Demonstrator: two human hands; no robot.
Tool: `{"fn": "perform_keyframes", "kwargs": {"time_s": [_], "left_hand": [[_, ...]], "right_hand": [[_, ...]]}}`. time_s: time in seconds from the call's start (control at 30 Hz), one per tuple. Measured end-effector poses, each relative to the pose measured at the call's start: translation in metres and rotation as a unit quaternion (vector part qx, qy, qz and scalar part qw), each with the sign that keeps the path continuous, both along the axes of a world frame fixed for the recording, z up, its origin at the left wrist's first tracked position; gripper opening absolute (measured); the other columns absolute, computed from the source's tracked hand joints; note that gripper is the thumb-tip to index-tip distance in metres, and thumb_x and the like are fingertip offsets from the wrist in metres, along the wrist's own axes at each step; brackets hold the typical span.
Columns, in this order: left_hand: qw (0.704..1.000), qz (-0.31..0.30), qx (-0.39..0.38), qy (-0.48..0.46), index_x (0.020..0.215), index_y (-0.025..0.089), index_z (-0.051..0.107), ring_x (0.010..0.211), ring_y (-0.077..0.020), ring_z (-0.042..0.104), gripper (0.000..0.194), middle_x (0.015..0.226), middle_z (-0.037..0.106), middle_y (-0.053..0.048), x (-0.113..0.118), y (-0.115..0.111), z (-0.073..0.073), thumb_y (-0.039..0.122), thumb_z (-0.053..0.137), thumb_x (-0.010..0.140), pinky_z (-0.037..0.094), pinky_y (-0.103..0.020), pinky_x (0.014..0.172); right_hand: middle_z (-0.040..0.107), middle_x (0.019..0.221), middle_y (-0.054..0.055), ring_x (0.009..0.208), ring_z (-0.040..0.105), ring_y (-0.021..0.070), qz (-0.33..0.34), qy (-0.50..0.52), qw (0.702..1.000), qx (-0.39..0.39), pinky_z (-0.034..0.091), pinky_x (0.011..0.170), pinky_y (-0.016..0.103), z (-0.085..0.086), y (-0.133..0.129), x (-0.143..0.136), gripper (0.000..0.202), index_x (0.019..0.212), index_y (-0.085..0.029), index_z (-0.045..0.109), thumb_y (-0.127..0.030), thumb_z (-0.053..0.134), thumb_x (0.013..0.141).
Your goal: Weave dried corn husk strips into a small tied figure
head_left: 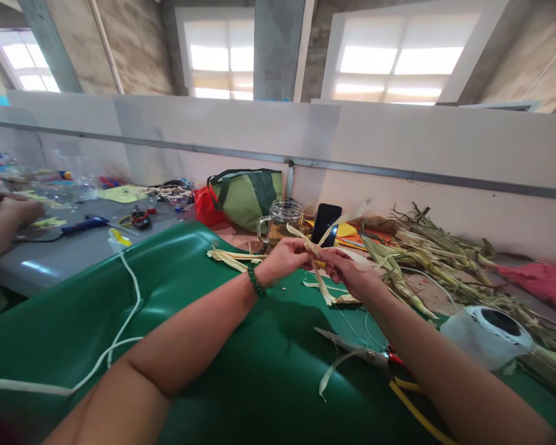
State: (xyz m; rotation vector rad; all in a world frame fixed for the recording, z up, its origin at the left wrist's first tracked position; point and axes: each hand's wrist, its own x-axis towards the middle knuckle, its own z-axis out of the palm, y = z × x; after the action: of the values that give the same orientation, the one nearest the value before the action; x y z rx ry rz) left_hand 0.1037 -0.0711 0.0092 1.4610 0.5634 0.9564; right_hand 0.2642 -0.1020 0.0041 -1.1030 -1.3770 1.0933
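Observation:
My left hand (pixel 282 261), with a green bead bracelet at the wrist, pinches a bundle of pale dried husk strips (pixel 323 285) above the green mat. From the right, my right hand (pixel 349 272) closes its fingers on the same strips, close to the left fingertips. The strips cross where the hands meet, and their loose ends point up and down. Below my right hand, scissors (pixel 368 355) lie on the green mat (pixel 241 371), with a curled husk piece (pixel 328 377) by the blades. More husk strips (pixel 234 256) lie behind my left wrist.
Behind the hands stand a glass mug (pixel 285 224), a phone (pixel 325 224) and a green bag (pixel 250 196). Dried husks (pixel 445 253) and a white roll (pixel 484 337) are at right. A white cable (pixel 136 290) crosses the left side. Another person's hand (pixel 21 210) is at far left.

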Motion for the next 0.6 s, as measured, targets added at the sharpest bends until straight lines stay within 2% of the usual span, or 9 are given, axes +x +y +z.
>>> {"fn": "perform_keyframes", "kwargs": {"time_s": [0.13,0.23,0.33,0.4,0.43,0.5,0.6], "left_hand": [[0.999,0.004,-0.027,-0.031,0.077,0.010,0.067,0.065,-0.0122,0.063,0.020,0.070,0.068,-0.002,0.003,-0.001,-0.002,0.021,0.073,0.062,0.051,-0.027,0.071],[0.999,0.015,-0.022,-0.042,0.077,0.009,0.067,0.066,-0.0120,0.062,0.027,0.070,0.067,-0.002,0.005,-0.005,-0.002,0.029,0.076,0.061,0.051,-0.027,0.072],[0.999,0.034,-0.006,-0.040,0.070,0.009,0.066,0.061,-0.0108,0.059,0.032,0.064,0.065,-0.001,0.007,-0.008,-0.001,0.039,0.076,0.061,0.050,-0.026,0.068],[0.998,0.047,0.005,-0.034,0.066,0.009,0.064,0.057,-0.0098,0.057,0.035,0.060,0.063,0.000,0.007,-0.007,-0.001,0.042,0.076,0.059,0.049,-0.024,0.063],[0.998,0.054,0.009,-0.032,0.065,0.010,0.063,0.056,-0.0094,0.056,0.036,0.059,0.062,0.000,0.006,-0.006,-0.001,0.043,0.076,0.059,0.048,-0.023,0.061],[0.997,0.070,0.020,-0.026,0.064,0.010,0.062,0.053,-0.0086,0.054,0.037,0.057,0.061,0.001,0.005,-0.002,-0.002,0.044,0.075,0.059,0.046,-0.022,0.058],[0.993,0.099,0.069,-0.002,0.061,0.011,0.060,0.050,-0.0067,0.049,0.036,0.055,0.058,0.002,0.002,0.002,-0.002,0.044,0.071,0.064,0.041,-0.019,0.052]], "right_hand": [[0.054,0.046,-0.004,0.036,0.041,0.0048,-0.047,0.058,0.997,-0.007,0.030,0.035,0.019,0.001,-0.005,-0.009,0.038,0.058,-0.016,0.059,-0.050,0.076,0.054],[0.055,0.045,-0.002,0.037,0.043,0.0056,-0.063,0.060,0.996,-0.001,0.033,0.036,0.019,0.005,-0.007,-0.013,0.039,0.055,-0.015,0.059,-0.050,0.076,0.051],[0.055,0.045,-0.002,0.037,0.044,0.0063,-0.065,0.029,0.997,0.015,0.035,0.037,0.020,0.005,-0.007,-0.014,0.041,0.053,-0.016,0.057,-0.053,0.074,0.054],[0.056,0.047,-0.001,0.036,0.045,0.0076,-0.065,-0.014,0.997,0.032,0.037,0.036,0.021,0.002,-0.008,-0.013,0.040,0.059,-0.016,0.058,-0.055,0.068,0.062],[0.057,0.047,-0.001,0.036,0.047,0.0086,-0.075,-0.047,0.994,0.058,0.038,0.037,0.022,-0.001,-0.009,-0.013,0.038,0.065,-0.016,0.060,-0.055,0.063,0.068],[0.060,0.050,0.000,0.039,0.052,0.0112,-0.100,-0.141,0.971,0.167,0.042,0.041,0.024,-0.006,-0.014,-0.013,0.034,0.075,-0.017,0.063,-0.051,0.057,0.076],[0.069,0.064,0.005,0.054,0.063,0.0152,-0.079,-0.274,0.889,0.359,0.050,0.056,0.027,-0.009,-0.024,-0.012,0.025,0.083,-0.019,0.066,-0.043,0.058,0.079]]}}
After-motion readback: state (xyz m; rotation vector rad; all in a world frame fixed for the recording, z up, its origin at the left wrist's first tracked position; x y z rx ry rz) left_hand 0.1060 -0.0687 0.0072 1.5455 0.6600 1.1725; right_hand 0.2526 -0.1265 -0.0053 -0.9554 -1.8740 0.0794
